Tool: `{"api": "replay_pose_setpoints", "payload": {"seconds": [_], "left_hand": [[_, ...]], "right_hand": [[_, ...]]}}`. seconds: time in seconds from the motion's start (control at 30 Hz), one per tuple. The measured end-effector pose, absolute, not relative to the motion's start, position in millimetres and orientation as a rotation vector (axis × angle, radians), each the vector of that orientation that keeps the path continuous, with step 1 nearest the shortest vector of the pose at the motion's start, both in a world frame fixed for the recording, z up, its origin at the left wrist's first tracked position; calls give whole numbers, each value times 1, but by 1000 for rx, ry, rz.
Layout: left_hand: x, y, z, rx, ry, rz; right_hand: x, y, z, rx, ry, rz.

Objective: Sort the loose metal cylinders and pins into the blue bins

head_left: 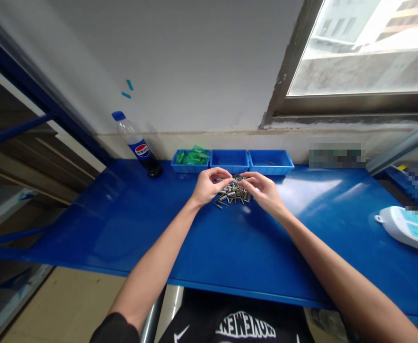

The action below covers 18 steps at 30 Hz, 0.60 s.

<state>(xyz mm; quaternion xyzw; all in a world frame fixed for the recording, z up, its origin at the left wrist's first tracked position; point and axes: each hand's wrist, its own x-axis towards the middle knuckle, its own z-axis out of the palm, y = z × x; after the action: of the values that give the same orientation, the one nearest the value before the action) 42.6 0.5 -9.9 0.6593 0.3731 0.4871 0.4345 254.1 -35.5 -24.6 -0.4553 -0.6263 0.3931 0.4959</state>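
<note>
A pile of small metal pieces, some brass-coloured and some silver or dark, lies on the blue table. Above its far part, my left hand curls inward with thumb and fingers pinched. Facing it from the other side, my right hand is closed in a similar pinch. A small light grey piece shows between the two sets of fingertips, too small to name. Behind the hands stand three blue bins: the left bin has green plastic bags, the middle bin looks bare, the right bin has a thin piece inside.
A cola bottle with a blue cap stands at the back left of the blue table. To the right lies a white power strip-like object with light blue panels. A wall and a window rise behind the table.
</note>
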Motion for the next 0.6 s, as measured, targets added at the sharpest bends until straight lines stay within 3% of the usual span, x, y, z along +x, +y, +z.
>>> {"api": "replay_pose_setpoints", "payload": {"seconds": [0.3,0.6], "left_hand": [[56,-4,-23,1562,868,1193],[27,8,-19,2357,1194,1031]], "right_hand": [[248,-34,-24,-1048,-1328,1175],[249,-21,-20,-1047,-1323,1025]]}}
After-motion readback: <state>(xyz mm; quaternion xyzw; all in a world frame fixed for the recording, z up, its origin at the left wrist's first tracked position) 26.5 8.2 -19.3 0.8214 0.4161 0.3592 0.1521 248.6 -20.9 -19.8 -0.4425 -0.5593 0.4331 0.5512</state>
